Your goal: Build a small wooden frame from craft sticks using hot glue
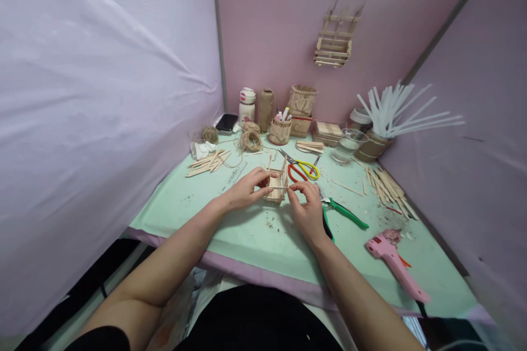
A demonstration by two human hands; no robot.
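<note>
A small basket-like frame [275,196] of pale craft sticks stands on the table between my two hands, with thin posts rising at its far side. My left hand [247,187] is closed at its left side, thumb and fingers on the frame. A short craft stick [279,188] lies across the top of the frame, and my right hand [308,209] pinches its right end. Beyond the frame are scissors [302,167] with red and yellow handles. Green-handled pliers [346,213] rest partly hidden behind my right hand.
A pink glue gun [397,269] lies at right, near loose sticks [389,189]. Loose sticks [209,163] and twine [250,139] are at left. Along the back stand a bottle [247,105], a pen holder [280,131], a water cup [346,147] and white glue sticks [395,109].
</note>
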